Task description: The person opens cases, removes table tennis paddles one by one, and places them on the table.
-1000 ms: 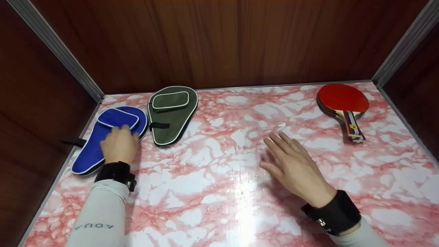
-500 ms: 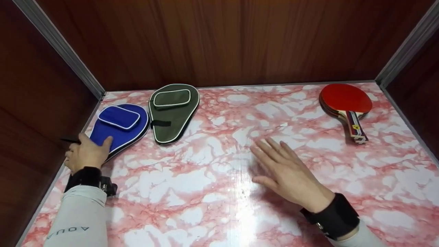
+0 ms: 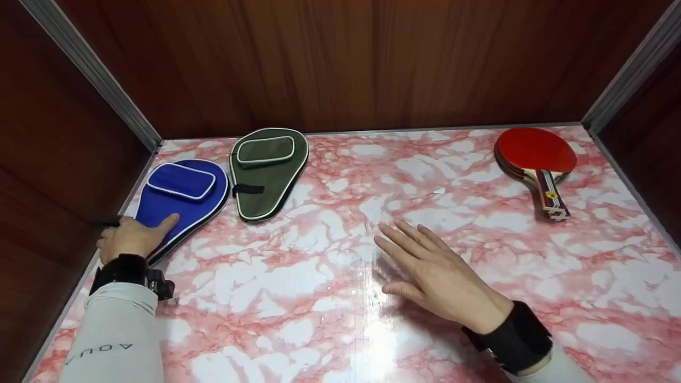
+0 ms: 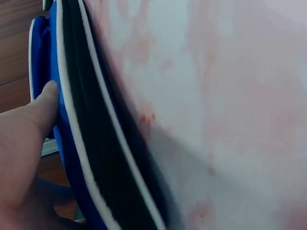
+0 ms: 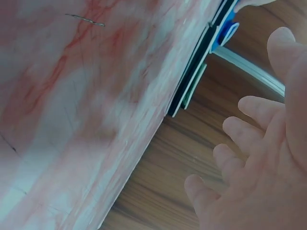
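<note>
Crossing the lower left of the frame, a pale stretchy sleeve (image 3: 111,330) bears grey lettering that seems to read "AQUA"; a black band (image 3: 513,340) wraps each wrist. Right of centre, the right hand (image 3: 439,276) holds nothing, fingers extended above the glossy red-and-white marbled table (image 3: 319,234). Well apart at left, the left hand (image 3: 130,238) grips the narrow end of the blue case (image 3: 199,205), thumb on its face, fingers around the side by the table's left edge. White piping rims that teardrop shape and its rounded pocket. Just beside it, upper left, lies a matching green case (image 3: 268,181); marbled surface spreads from there to stacked red paddles (image 3: 536,150), upper right, striped handles toward the viewer. Behind rises a wood-grained wall (image 3: 346,64).
</note>
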A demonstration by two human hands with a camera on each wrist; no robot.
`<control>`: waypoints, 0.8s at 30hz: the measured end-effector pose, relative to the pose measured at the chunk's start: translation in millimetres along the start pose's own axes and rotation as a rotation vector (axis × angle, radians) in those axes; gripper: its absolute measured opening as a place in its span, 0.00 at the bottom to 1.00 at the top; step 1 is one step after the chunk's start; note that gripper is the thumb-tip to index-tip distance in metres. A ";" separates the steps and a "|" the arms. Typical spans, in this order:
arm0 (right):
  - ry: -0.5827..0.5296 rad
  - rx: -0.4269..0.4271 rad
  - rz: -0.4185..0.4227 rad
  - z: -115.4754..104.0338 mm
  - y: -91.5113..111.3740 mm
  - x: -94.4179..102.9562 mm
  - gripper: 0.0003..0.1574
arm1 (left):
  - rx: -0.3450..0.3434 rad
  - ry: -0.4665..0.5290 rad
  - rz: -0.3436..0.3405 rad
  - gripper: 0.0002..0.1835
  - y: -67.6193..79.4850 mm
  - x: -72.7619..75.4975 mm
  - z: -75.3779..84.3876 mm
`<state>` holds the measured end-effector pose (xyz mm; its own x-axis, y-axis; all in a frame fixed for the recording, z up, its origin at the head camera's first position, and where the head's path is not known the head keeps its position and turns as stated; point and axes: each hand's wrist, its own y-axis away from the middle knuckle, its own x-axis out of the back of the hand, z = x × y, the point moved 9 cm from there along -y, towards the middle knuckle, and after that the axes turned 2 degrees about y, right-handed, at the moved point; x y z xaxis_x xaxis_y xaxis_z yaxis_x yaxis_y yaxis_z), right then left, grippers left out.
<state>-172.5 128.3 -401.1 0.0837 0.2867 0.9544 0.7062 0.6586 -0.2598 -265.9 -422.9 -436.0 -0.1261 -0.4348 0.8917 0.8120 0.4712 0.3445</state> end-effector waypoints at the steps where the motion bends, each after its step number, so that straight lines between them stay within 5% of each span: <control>1: 0.000 -0.001 0.003 0.2 0.1 0.2 0.52 | 0.001 -0.011 -0.020 0.77 0.6 -0.2 1.1; 8: -0.013 -0.011 -0.001 1.7 0.4 0.9 0.52 | -0.041 -0.057 -0.164 0.76 5.9 -1.8 10.1; 14: -0.013 -0.021 0.013 2.9 -0.6 5.1 0.52 | -0.040 0.094 -0.253 0.75 7.4 -12.3 7.3; 19: 0.017 -0.007 0.046 1.7 0.0 8.9 0.50 | 0.029 0.298 -0.195 0.79 6.1 -13.5 1.8; 24: 0.051 -0.083 0.070 9.8 3.9 13.2 0.50 | -0.005 0.388 -0.077 0.74 10.2 2.9 7.6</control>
<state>-175.5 141.4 -390.9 0.1691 0.2928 0.9411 0.7531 0.5776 -0.3150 -262.2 -413.6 -427.7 0.0371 -0.7273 0.6853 0.8114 0.4223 0.4042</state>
